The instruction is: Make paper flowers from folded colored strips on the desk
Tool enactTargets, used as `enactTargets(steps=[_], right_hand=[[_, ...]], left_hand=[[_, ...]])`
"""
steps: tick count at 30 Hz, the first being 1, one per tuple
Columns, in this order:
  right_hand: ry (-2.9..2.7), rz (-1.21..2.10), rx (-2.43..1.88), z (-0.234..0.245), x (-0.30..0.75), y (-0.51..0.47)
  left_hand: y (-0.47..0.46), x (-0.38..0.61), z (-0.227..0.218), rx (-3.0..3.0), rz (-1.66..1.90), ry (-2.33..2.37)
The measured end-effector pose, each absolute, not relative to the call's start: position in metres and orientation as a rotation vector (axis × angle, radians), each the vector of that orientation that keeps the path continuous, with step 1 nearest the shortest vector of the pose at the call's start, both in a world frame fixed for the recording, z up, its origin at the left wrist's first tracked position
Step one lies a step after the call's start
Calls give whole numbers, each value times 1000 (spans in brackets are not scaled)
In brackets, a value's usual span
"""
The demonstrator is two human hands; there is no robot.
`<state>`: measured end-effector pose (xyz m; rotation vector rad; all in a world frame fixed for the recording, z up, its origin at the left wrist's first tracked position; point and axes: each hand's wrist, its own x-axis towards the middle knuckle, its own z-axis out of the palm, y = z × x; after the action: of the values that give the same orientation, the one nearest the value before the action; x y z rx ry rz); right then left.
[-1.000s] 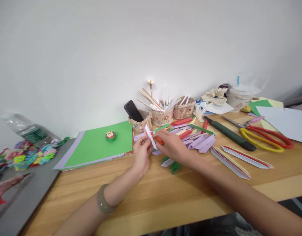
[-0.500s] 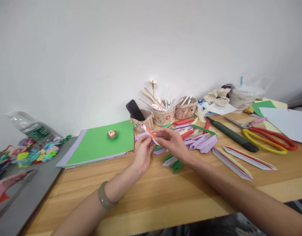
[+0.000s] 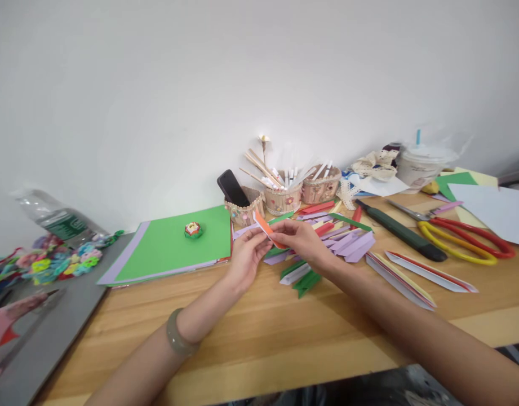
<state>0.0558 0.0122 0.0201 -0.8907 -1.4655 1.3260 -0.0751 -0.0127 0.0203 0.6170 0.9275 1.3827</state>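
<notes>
Between both hands, above the wooden table, is a narrow folded strip of orange and white paper (image 3: 264,225). My left hand (image 3: 249,254) pinches it from the lower left, with a bangle on that wrist. From the other side, my right hand (image 3: 300,239) has its thumb and fingers closed on the strip's lower right part. Fingers hide some of the paper. Under and beyond my right hand lies a heap of folded purple paper strips (image 3: 350,245), mixed with red, yellow and green ones. Green folded strips (image 3: 309,283) lie just below that hand.
Left of the hands, a small paper flower (image 3: 193,230) sits on green sheets (image 3: 158,254). Decorated holders (image 3: 283,201) stand at the back, one with a phone (image 3: 233,188). On the right are a dark green cutter (image 3: 400,231), scissors (image 3: 466,237) and a lidded cup (image 3: 424,166).
The strip has turned in my fingers: more of its orange face shows now, and its white lower edge is no longer visible. Both hands stay in nearly the same place.
</notes>
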Motion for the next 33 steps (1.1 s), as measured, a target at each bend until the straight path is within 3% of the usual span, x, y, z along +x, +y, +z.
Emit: enactTargets(steps=[9, 22, 33], right_hand=[[-1701, 1080, -894, 36, 56, 18], [-2465, 269, -1041, 21, 44, 64], [-2090, 151, -1438, 51, 55, 38]], left_hand=[[-8, -86, 42, 713, 1459, 928], [6, -99, 37, 602, 1560, 932], [2, -92, 37, 608, 1551, 925]])
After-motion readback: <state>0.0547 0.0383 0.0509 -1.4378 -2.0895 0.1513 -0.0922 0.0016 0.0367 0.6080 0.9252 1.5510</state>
